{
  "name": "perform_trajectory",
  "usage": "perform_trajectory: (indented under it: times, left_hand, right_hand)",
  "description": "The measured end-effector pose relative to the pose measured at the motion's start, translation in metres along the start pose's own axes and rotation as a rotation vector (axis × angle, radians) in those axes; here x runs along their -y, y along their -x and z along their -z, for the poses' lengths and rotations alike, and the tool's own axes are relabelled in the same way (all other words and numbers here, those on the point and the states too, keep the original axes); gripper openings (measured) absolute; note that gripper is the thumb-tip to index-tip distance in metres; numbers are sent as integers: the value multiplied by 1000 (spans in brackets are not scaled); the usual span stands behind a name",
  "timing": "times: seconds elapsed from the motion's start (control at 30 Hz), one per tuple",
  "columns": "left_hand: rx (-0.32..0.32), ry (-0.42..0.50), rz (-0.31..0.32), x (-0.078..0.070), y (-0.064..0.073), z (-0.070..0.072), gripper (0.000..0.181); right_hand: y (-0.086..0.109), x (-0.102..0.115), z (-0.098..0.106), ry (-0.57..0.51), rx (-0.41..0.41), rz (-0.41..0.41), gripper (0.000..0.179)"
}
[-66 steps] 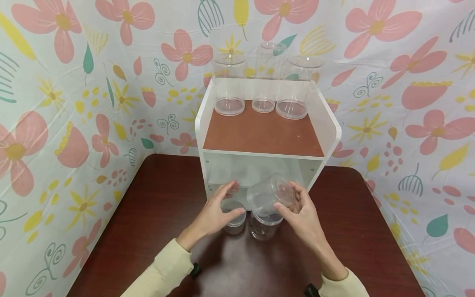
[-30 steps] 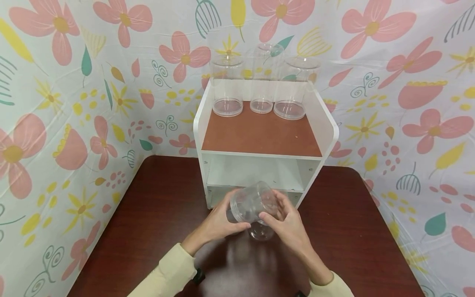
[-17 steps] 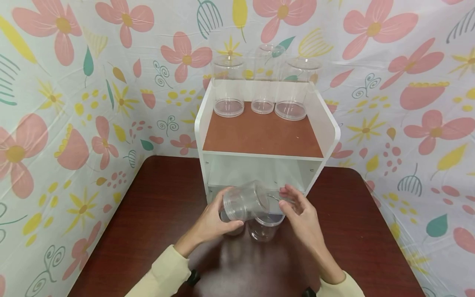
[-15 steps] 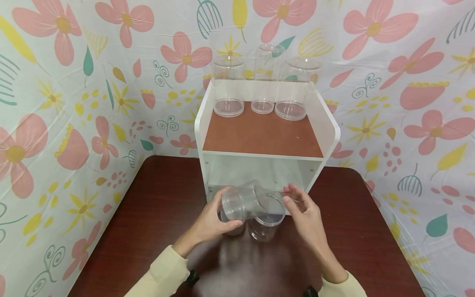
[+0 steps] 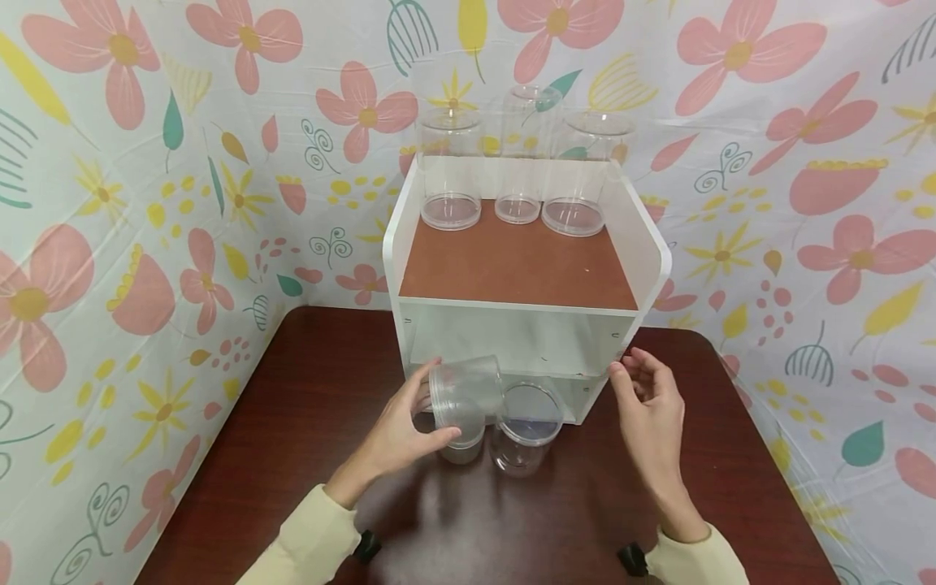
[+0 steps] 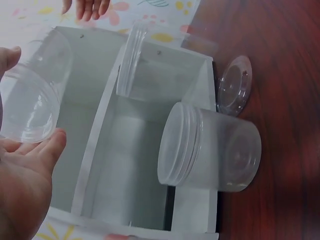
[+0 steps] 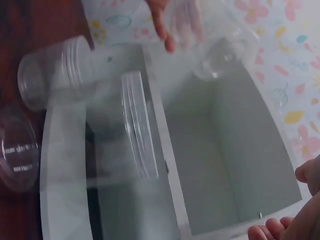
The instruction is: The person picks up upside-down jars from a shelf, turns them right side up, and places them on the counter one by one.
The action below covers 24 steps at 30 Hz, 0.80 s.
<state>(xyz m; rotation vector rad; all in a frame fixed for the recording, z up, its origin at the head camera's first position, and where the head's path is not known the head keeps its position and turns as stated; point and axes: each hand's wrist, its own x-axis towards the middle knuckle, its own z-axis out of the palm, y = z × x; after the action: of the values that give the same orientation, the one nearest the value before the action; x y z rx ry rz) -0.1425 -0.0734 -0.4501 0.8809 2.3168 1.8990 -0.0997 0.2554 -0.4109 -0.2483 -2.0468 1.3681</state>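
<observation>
My left hand point(image 5: 398, 431) holds a clear plastic jar point(image 5: 471, 390) tipped on its side, its ribbed end toward my palm and its base pointing right. My right hand point(image 5: 651, 406) is off to the right by the cabinet's side edge, fingers loosely bent around nothing; in the right wrist view only part of this hand point(image 7: 287, 222) shows at the lower right. Below the held jar two lidded clear jars stand upright on the table: a smaller one point(image 5: 462, 449), partly covered by the held jar, and a wider one point(image 5: 526, 435).
A white cabinet point(image 5: 636, 236) with a brown top shelf point(image 5: 512, 264) and open compartments stands behind the jars. On the top are three tall clear containers: left point(image 5: 451, 213), middle point(image 5: 518, 210) and right point(image 5: 574, 215). The dark red table point(image 5: 292, 455) meets floral cloth walls.
The jar passed from my right hand to my left. My right hand then let go and moved away to the right, while my left hand drew the jar slightly left.
</observation>
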Motion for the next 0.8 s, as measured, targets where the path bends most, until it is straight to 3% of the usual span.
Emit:
perform_trajectory:
  times: [0.17,0.4,0.6,0.8]
  left_hand:
    - [-19,8,-19,-2,4,9,97]
    - [-63,-104,-50,-2,12,24,98]
    - [-85,-141,-95,0,19,37,96]
    - [-116,-173,-76,-5,25,50,98]
  right_hand:
    - [-12,-5,1,53,-58,35,41]
    - [-28,-7,-4,103,-60,88,39]
    - [-38,-11,-9,159,-70,147,37]
    - [-47,-14,-15,178,-94,211,29]
